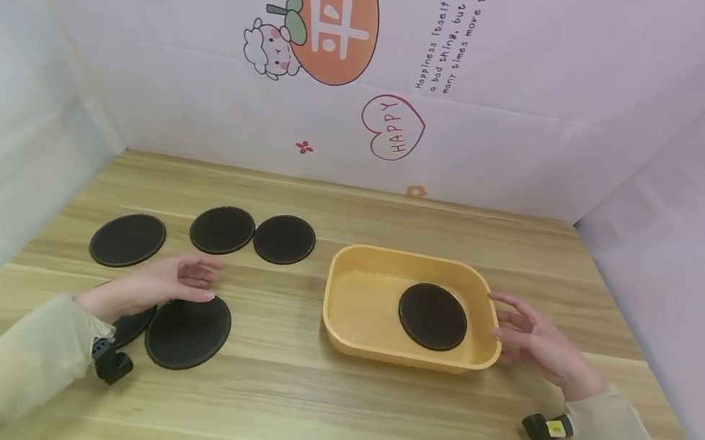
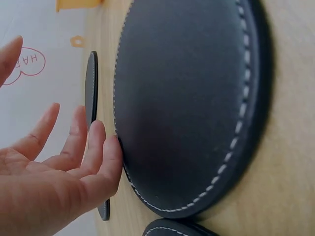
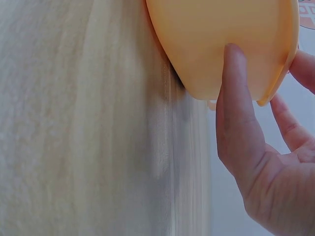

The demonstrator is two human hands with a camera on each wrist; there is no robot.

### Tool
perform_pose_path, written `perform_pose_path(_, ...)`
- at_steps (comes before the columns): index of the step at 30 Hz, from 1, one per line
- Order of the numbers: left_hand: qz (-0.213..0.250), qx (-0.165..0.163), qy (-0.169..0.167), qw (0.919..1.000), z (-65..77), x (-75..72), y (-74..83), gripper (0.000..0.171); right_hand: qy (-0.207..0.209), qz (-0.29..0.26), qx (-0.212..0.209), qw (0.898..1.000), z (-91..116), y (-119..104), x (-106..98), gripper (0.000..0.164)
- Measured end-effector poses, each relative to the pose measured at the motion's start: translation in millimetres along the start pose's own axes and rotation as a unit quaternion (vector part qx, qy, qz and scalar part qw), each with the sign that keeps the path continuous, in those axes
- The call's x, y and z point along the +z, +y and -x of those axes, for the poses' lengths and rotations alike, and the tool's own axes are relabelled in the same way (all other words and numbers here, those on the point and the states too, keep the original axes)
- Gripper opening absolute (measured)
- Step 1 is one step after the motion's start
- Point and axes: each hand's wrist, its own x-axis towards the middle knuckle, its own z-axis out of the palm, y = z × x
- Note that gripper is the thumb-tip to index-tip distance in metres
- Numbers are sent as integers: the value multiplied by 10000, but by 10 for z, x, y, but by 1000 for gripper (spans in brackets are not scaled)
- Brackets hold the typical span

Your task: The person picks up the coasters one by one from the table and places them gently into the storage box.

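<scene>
Item: yellow rectangular tray with rounded corners, plastic in look (image 1: 372,302), on the pale wood-grain desk (image 1: 278,415). Contents: one flat black round coaster-like disc (image 1: 433,317), toward the tray's 3 o'clock end.

Item: right hand (image 1: 537,346), at the tray's 3 o'clock end; holds the wall lightly, thumb and one finger over the rim, another finger against the outer face.

Item: left hand (image 1: 164,280), spread, fingers loosely bent and thumb apart. Contact with the nearest disc cannot be told.

Items: five matching discs, leather-like, pale edge stitching seen up close; directions from the left hand. At 5 o'clock, the nearest disc (image 1: 188,333); at 7, a half-hidden disc (image 1: 135,327), just beside it; at 10, a third disc (image 1: 128,241); at 1 and 2, an adjacent pair of discs (image 1: 222,230).

Item: white printed backdrop (image 1: 195,108), at 12 o'clock beyond the desk.
</scene>
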Motion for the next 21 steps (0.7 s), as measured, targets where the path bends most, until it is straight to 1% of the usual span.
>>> perform_pose_path(3, -73, -41, 67, 9999, 12, 5, -3, 66, 9, 47, -7, 10000, -1, -2, -2, 49)
perform_pose_path(4, -99, -10, 71, 9999, 16, 5, -3, 66, 0, 50, -17, 10000, -1, -2, -3, 49)
perform_pose_path(7, -327, 36, 99, 9994, 24, 11, -10, 68, -44, 4, -45, 10000, -3, 1, -5, 49)
perform_pose_path(12, -725, 137, -49, 9973, 34, 9, -56, 78, -68, -29, -49, 10000, -3, 1, -7, 50)
perform_pose_path(15, -892, 290, -194, 9954, 32, 7, -100, 83, -29, -1, -25, 10000, 2, -1, -6, 49)
perform_pose_path(17, -1102, 454, -257, 9925, 25, 12, -127, 84, -7, 20, -15, 10000, 5, -1, -6, 49)
perform_pose_path(19, -1329, 595, -279, 9889, 21, 21, -142, 84, 3, 17, -21, 10000, 5, 1, -6, 49)
perform_pose_path(21, -1535, 657, -271, 9856, 21, 29, -146, 84, 1, 6, -18, 10000, 4, 2, -4, 49)
